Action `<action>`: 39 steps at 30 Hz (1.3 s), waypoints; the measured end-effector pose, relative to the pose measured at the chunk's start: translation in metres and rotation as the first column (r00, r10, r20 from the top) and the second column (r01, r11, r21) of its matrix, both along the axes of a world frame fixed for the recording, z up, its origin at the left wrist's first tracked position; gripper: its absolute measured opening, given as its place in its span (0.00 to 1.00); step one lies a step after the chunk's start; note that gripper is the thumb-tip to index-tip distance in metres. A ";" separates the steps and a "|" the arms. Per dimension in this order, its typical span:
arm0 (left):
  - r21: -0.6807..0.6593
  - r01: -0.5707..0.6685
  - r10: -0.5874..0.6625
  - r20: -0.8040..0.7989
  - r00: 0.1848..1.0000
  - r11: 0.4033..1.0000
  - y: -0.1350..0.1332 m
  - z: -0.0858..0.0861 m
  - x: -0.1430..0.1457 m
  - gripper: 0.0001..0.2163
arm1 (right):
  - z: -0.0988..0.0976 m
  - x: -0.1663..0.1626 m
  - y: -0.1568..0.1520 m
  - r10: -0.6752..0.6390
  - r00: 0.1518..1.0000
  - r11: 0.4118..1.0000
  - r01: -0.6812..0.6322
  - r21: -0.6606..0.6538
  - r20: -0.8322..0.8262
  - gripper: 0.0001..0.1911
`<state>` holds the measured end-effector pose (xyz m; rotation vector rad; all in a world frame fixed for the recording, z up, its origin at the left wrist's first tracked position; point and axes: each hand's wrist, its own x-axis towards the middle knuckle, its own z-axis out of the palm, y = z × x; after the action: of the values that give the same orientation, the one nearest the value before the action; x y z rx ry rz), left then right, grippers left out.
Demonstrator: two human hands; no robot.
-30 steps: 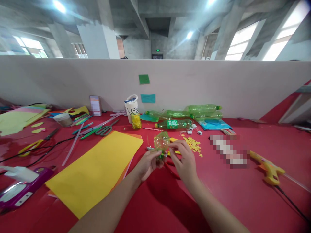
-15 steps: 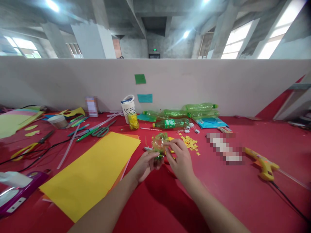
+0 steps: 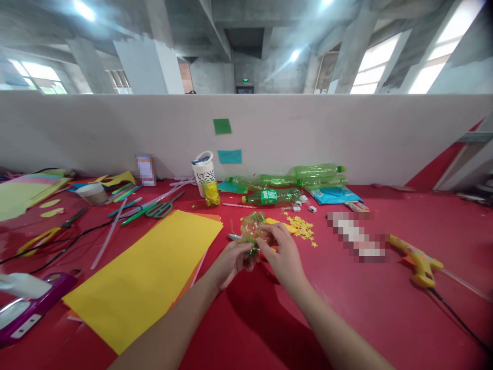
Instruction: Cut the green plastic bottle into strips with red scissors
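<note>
Between my two hands is a cut piece of green clear plastic bottle [image 3: 252, 226], held above the red table. My left hand [image 3: 234, 261] closes round its lower end, thumb on top. My right hand [image 3: 281, 249] pinches its right side with thumb and fingertips. Behind my right hand lie a yellow piece of paper [image 3: 290, 227] and a scatter of small yellow stars [image 3: 302, 226]. A scissors blade [image 3: 234, 237] shows just left of the plastic; the rest is mostly hidden by my hands.
Yellow paper sheets [image 3: 154, 272] lie at left, near green-handled scissors [image 3: 159, 208] and yellow-handled scissors [image 3: 42, 240]. Several green bottles [image 3: 271, 196] lie along the partition beside a white cup [image 3: 204, 172]. A yellow glue gun [image 3: 418, 262] with a cord rests at right.
My right hand has shifted slightly left and down along the plastic piece, its fingers curling closer to my left thumb. More of the yellow paper shows behind it.
</note>
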<state>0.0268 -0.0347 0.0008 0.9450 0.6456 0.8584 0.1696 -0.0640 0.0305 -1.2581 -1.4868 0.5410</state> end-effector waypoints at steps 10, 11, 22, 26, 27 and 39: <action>-0.033 0.019 -0.020 -0.046 0.999 0.999 -0.002 0.001 0.001 0.07 | 0.000 0.004 0.007 0.072 0.950 0.986 -0.114 -0.124 -0.302 0.05; -0.041 0.027 -0.029 -0.042 0.999 0.999 -0.003 0.001 0.001 0.07 | 0.001 0.004 0.006 0.078 0.951 0.985 -0.119 -0.122 -0.299 0.05; -0.184 0.044 -0.024 0.111 0.994 0.982 -0.001 0.006 -0.002 0.07 | 0.005 0.002 -0.004 0.125 0.992 0.981 -0.126 0.148 0.016 0.07; -0.237 0.000 0.041 0.167 0.985 0.972 0.001 0.005 -0.003 0.06 | 0.007 0.000 -0.008 0.145 0.978 0.958 -0.176 0.225 0.149 0.09; -0.245 -0.010 0.055 0.177 0.983 0.969 0.001 0.004 -0.004 0.06 | 0.007 0.000 -0.008 0.146 0.975 0.954 -0.184 0.235 0.170 0.09; -0.179 -0.030 0.060 0.162 0.985 0.983 0.001 0.008 -0.007 0.07 | 0.000 -0.004 -0.006 0.097 0.983 0.971 -0.128 0.200 0.155 0.09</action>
<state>0.0198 -0.0333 0.0086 0.6935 0.5891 0.8949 0.1654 -0.0702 0.0307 -1.0704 -1.6982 0.3614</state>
